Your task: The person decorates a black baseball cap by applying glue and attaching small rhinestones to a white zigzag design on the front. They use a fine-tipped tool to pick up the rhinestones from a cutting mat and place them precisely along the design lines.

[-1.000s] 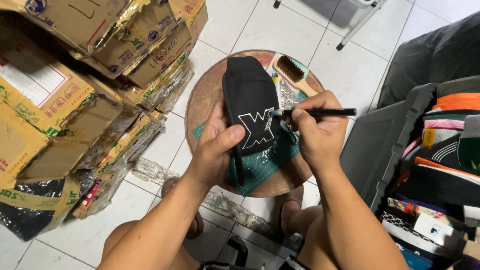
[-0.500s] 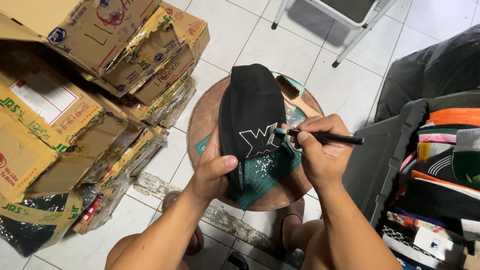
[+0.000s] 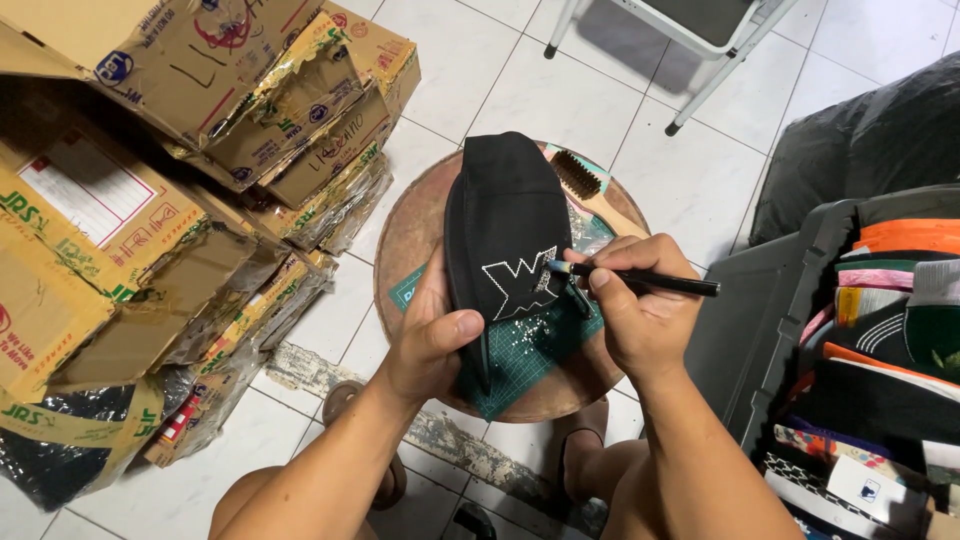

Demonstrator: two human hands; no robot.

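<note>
A black cap [image 3: 500, 220] with a sparkling white emblem lies over a round brown stool top [image 3: 410, 235]. My left hand [image 3: 432, 335] grips the cap's lower edge and steadies it. In my right hand [image 3: 630, 310] is a thin black pen tool [image 3: 650, 281], and its tip touches the right side of the emblem. A green cutting mat [image 3: 530, 355] dotted with tiny stones lies under the cap.
A wooden-handled brush [image 3: 590, 190] rests at the stool's far right. Torn cardboard boxes [image 3: 180, 170] are stacked on the left. A dark bin [image 3: 760, 330] of folded caps stands at the right. White chair legs [image 3: 700, 90] stand on the tiled floor behind.
The view has shifted slightly. My right hand has brought the pen tip a little left onto the emblem. My left hand keeps its hold on the cap.
</note>
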